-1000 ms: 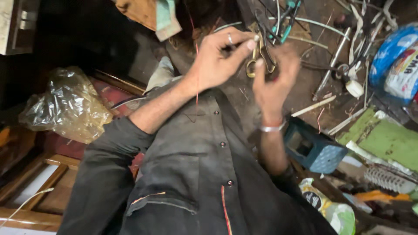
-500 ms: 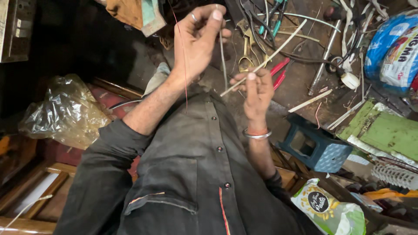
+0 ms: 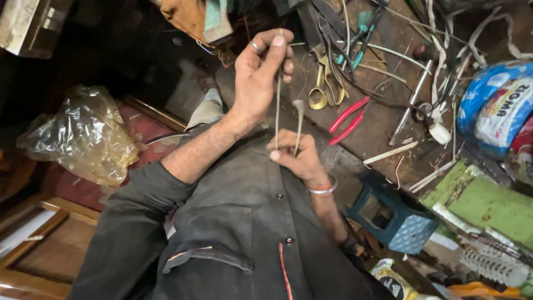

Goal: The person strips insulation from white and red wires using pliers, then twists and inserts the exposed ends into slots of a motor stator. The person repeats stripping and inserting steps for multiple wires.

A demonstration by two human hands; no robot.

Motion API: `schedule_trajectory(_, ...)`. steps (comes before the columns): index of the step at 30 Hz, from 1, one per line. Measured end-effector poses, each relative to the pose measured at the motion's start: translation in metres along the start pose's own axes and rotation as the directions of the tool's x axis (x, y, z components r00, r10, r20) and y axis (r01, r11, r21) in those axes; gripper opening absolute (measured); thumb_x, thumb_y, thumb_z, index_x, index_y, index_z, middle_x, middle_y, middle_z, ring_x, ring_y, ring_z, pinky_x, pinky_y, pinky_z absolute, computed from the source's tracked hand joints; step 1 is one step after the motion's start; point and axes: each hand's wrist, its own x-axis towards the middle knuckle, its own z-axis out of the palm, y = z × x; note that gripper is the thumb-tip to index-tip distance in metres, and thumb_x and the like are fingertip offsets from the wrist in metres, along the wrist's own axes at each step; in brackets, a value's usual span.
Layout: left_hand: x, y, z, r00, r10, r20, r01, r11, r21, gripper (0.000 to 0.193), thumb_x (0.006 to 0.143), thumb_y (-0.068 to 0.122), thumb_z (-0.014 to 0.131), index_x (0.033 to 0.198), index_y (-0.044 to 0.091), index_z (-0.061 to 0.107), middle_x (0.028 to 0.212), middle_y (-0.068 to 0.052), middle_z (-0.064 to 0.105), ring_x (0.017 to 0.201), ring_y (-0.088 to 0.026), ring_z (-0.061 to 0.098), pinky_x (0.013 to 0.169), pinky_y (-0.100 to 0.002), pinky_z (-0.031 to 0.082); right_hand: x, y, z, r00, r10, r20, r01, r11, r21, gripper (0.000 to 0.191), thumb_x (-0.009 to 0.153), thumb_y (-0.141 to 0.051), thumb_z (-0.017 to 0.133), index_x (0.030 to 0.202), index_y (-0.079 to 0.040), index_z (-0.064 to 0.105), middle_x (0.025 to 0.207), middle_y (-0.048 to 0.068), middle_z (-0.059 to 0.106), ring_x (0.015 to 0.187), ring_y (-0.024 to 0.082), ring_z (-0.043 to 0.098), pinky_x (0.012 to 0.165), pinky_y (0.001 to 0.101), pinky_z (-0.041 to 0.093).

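Cluttered and dark, the bench before you carries red pliers, brass scissors, loose cables and a metal rod. Your left hand is raised above it, thumb and forefinger pressed together on the top of a thin grey wire. That wire runs straight down to your right hand, whose fingers are closed around its lower end, close to your chest. Beside it, 1 second strand rises from the same hand and ends in a small flattened loop. Both look dull, bare and stiff.

You cannot make out whether the 2 strands are 1 bent piece, since your right fingers hide where they meet. A blue stool sits low at your right, and a crumpled plastic bag at your left is partly lost in shadow.
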Motion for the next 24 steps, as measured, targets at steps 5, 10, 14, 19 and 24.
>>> schedule_trajectory(5, -0.027, 0.058, -0.016, 0.924, 0.226, 0.307, -0.38, 0.477, 0.792, 0.029, 0.106, 0.022, 0.072, 0.126, 0.001, 0.066, 0.108, -0.009, 0.073, 0.094, -0.014, 0.072, 0.076, -0.027, 0.058, -0.019, 0.016, -0.024, 0.992, 0.0, -0.122, 0.007, 0.998, 0.06, 0.02, 0.101, -0.018, 0.072, 0.106, 0.001, 0.07, 0.095, 0.007, 0.06, 0.08, 0.011, 0.053, 0.064, 0.0241, 0.044)
schedule_trajectory(10, -0.068, 0.118, -0.023, 0.73, 0.363, 0.58, -0.619, -0.008, 0.785, 0.035, 0.096, 0.021, 0.09, 0.117, 0.001, 0.07, 0.106, -0.01, 0.07, 0.091, -0.025, 0.071, 0.074, -0.033, 0.058, -0.043, 0.025, -0.058, 0.859, 0.212, -0.466, 0.037, 0.882, 0.47, 0.026, 0.11, -0.028, 0.065, 0.124, -0.006, 0.062, 0.09, 0.006, 0.062, 0.06, 0.006, 0.045, 0.052, 0.0224, 0.036)
schedule_trajectory(14, -0.063, 0.152, -0.004, 0.383, 0.224, 0.896, -0.885, -0.188, 0.426, 0.024, 0.089, 0.009, 0.087, 0.109, -0.001, 0.076, 0.1, -0.011, 0.073, 0.083, -0.021, 0.071, 0.064, -0.03, 0.055, -0.04, 0.006, -0.075, 0.839, 0.113, -0.532, 0.14, 0.901, 0.412, 0.029, 0.114, -0.026, 0.055, 0.132, -0.004, 0.061, 0.091, 0.007, 0.063, 0.057, 0.006, 0.039, 0.049, 0.0214, 0.031)
schedule_trajectory(19, -0.053, 0.199, 0.006, 0.212, 0.171, 0.962, -0.907, -0.331, 0.259, 0.019, 0.1, -0.001, 0.078, 0.118, -0.003, 0.074, 0.108, -0.012, 0.072, 0.097, -0.023, 0.073, 0.078, -0.03, 0.058, -0.034, -0.037, -0.07, 0.87, -0.037, -0.491, 0.235, 0.908, 0.347, 0.023, 0.117, -0.017, 0.055, 0.137, -0.006, 0.059, 0.101, 0.006, 0.063, 0.058, 0.004, 0.035, 0.05, 0.0183, 0.029)
schedule_trajectory(24, -0.066, 0.224, -0.007, 0.317, 0.2, 0.927, -0.857, -0.359, 0.37, 0.017, 0.102, 0.0, 0.076, 0.118, -0.002, 0.07, 0.106, -0.012, 0.07, 0.094, -0.024, 0.071, 0.077, -0.03, 0.057, -0.033, -0.056, -0.059, 0.845, -0.075, -0.53, 0.333, 0.849, 0.411, 0.022, 0.115, -0.024, 0.05, 0.133, -0.011, 0.055, 0.114, 0.008, 0.066, 0.053, 0.005, 0.034, 0.045, 0.0169, 0.027)
